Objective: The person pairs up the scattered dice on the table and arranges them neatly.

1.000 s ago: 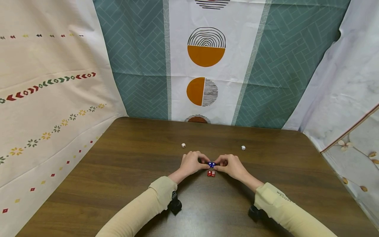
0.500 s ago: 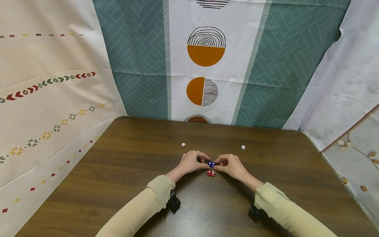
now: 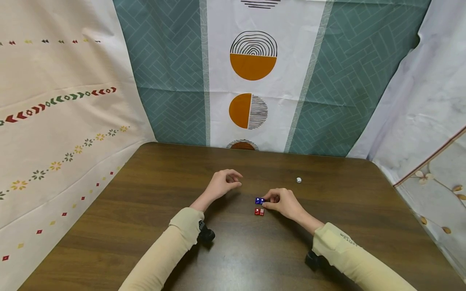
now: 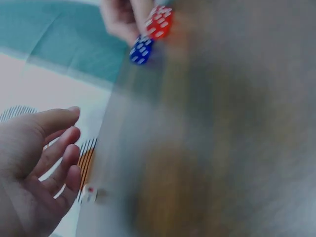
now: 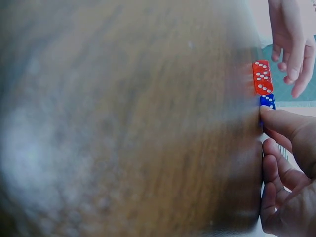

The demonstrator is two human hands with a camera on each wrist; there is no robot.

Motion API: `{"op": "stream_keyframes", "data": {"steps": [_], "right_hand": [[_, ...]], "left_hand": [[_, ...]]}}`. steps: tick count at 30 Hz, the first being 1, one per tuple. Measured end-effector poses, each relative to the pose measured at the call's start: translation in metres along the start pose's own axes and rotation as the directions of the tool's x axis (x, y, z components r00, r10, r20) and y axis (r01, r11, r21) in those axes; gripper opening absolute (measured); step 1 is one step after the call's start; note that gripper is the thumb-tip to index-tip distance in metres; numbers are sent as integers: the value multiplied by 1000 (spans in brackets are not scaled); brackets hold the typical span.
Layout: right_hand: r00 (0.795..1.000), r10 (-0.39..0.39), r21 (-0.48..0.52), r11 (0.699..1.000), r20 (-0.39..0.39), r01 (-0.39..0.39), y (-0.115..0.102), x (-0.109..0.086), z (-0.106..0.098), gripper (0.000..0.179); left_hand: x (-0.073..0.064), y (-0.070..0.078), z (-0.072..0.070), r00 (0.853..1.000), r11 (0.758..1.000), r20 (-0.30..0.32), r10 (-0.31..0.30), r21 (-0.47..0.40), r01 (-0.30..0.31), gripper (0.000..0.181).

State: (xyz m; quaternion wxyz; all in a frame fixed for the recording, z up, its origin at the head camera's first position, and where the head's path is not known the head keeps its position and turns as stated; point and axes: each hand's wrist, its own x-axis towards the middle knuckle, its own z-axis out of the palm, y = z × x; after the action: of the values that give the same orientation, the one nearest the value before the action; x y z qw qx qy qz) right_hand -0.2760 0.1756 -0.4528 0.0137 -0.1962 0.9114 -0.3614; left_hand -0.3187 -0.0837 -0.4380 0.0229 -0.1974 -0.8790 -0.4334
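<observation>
Two blue dice [image 3: 258,201] lie side by side on the table, just beyond a pair of red dice [image 3: 259,211]. My right hand [image 3: 285,202] pinches the right-hand blue die between thumb and forefinger; in the right wrist view the thumb covers part of that blue die [image 5: 267,101]. My left hand [image 3: 219,184] is off to the left of the dice with bent, parted fingers and nothing between them. A white die [image 4: 89,193] shows beyond its fingers in the left wrist view, but the hand hides it in the head view.
Another white die [image 3: 299,180] lies farther back on the right. The brown wooden table [image 3: 164,169] ends at a hanging patterned cloth [image 3: 171,81], with more cloth along the left and right sides.
My left hand has let go of the blue dice and moved left and away from me, now covering the left white die in the head view. My right hand has stayed at the blue dice.
</observation>
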Motion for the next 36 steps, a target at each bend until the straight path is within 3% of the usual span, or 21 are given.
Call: {"op": "stream_keyframes", "data": {"steps": [5, 8, 20, 29, 36], "right_hand": [[1000, -8, -7, 1000, -6, 8, 1, 0, 0, 10], [1000, -12, -9, 1000, -9, 11, 1, 0, 0, 10], [1000, -11, -7, 1000, -2, 11, 2, 0, 0, 10], [1000, -6, -3, 1000, 4, 6, 0, -1, 0, 11], [1000, -7, -9, 1000, -3, 7, 1, -1, 0, 11]], "left_hand": [[6, -10, -14, 993, 1000, -118, -25, -14, 24, 19], [8, -16, -19, 987, 999, -153, -51, 3, 52, 21], [9, -36, -20, 966, 979, -177, -188, 44, 199, 22], [8, -41, -16, 955, 966, -178, -239, 55, 252, 17], [8, -39, -16, 954, 966, -187, -234, 68, 250, 12]]}}
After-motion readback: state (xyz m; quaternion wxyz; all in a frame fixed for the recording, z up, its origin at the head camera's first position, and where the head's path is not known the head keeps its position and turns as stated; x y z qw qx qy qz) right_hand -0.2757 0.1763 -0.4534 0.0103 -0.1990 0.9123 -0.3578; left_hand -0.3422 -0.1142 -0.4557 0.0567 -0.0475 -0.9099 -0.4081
